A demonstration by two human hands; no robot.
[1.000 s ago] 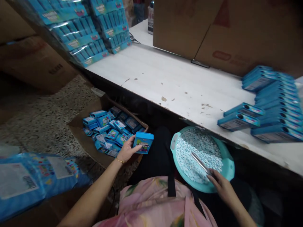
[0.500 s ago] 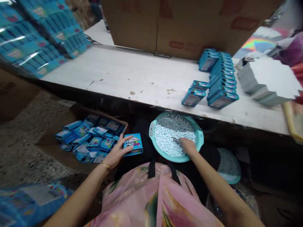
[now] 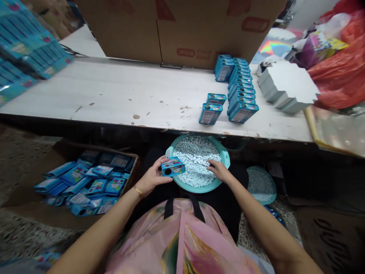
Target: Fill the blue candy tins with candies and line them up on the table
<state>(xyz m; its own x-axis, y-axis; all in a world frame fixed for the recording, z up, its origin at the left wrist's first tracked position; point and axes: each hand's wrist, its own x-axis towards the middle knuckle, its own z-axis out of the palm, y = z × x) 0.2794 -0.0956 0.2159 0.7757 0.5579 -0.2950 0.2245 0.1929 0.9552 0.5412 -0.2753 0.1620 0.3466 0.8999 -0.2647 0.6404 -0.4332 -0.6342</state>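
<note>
Pinching blue rectangular printed box [image 3: 174, 167] with left hand [image 3: 152, 176] near round turquoise plastic bowl [image 3: 196, 188]; can't tell grip of right hand [image 3: 221, 171] over it.

The left forearm [image 3: 99, 228] and right forearm [image 3: 258, 215] are angled inward. The left hand [image 3: 152, 178] is curved in a grip, thumb [image 3: 165, 180] parted from fingers [image 3: 161, 160]; the right hand [image 3: 220, 170] is turned palm down, bent.

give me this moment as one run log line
left hand: holds blue box | right hand: at pale pellets in teal basin | table: standing blue boxes | carton: jumbled blue boxes
</note>
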